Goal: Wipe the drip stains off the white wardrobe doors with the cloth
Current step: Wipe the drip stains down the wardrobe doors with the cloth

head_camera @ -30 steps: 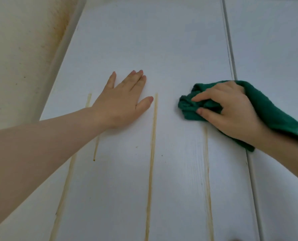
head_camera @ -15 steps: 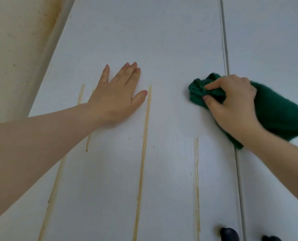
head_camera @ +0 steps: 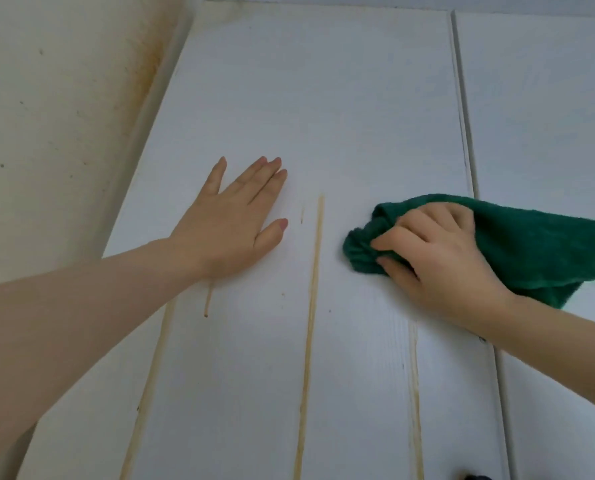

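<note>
Head view shows the right hand [head_camera: 438, 258] clutching the green cloth [head_camera: 518, 244] against the left wardrobe door [head_camera: 324, 98], left hand [head_camera: 233, 226] flat and released, wiping in progress; next stroke should cover the middle drip stain [head_camera: 311, 306].

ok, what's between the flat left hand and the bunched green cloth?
Head view: one long yellowish drip streak running down the white wooden wardrobe door, with a faint short mark left of its top, separates left hand from bunched green cloth.

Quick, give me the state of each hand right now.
Left hand: open, fingers straight, flat against the wardrobe door.
Right hand: closed around the bunched green cloth, holding it on the door.
</note>
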